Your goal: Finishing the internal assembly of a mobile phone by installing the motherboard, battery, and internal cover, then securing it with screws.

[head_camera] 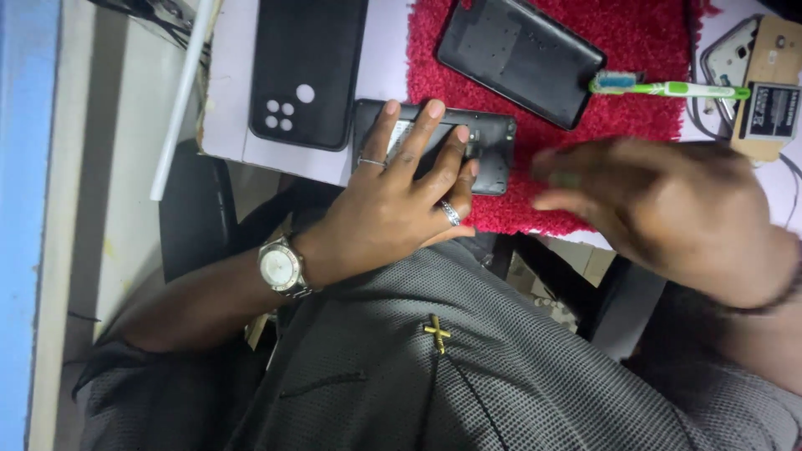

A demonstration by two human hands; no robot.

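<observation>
The left hand is pressing down with fingers spread on an opened phone, which is lying at the near edge of the red mat. The right hand is hovering blurred just beside it, over the mat's near edge, fingers loosely extended, holding nothing visible. Farther onto the mat, a black back cover is touching a green toothbrush; off the mat's left edge, a phone case is lying.

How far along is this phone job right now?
Done: the opened phone lies with its insides bare, and a black back cover lies apart on the red mat. In hand: the left hand presses the phone down; the blurred right hand is beside it. Left: the phone is uncovered; a battery lies aside.
</observation>
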